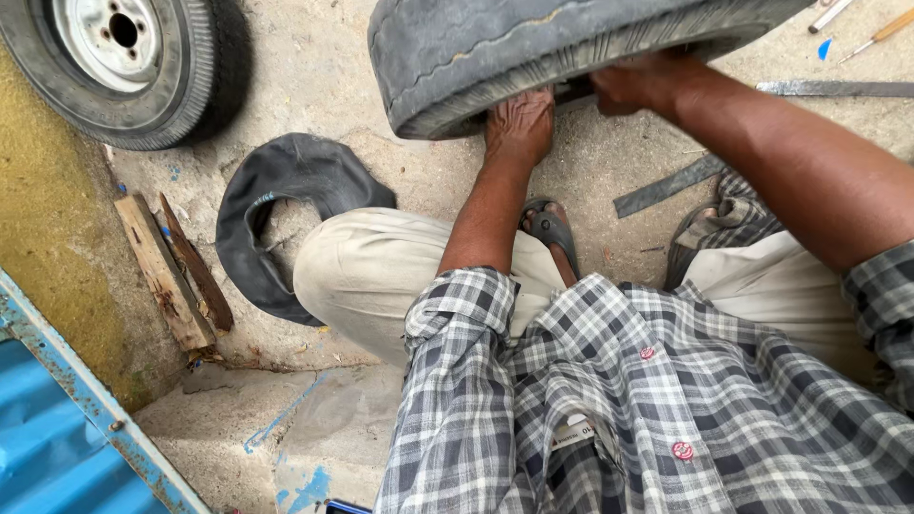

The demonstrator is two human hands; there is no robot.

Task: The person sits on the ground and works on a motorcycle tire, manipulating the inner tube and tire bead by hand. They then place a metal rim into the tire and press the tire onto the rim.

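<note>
A worn grey tyre (pixel 533 48) lies tilted at the top of the view, its near edge lifted off the concrete ground. My left hand (pixel 519 124) reaches under that edge, with the fingers hidden beneath the rubber. My right hand (pixel 640 84) also goes under the tyre's edge a little to the right, its fingers out of sight against a dark bar-like thing. I squat over the spot in beige trousers and a checked shirt, one sandalled foot (pixel 552 233) below the left hand.
A second wheel with a metal rim (pixel 124 57) lies at the top left. A slack black inner tube (pixel 286 219) rests on the ground beside wooden pieces (pixel 167 271). A flat metal bar (pixel 838 88), a rubber strip (pixel 666 187) and screwdrivers (pixel 881 33) lie at the right. A blue metal sheet (pixel 57 419) stands at the bottom left.
</note>
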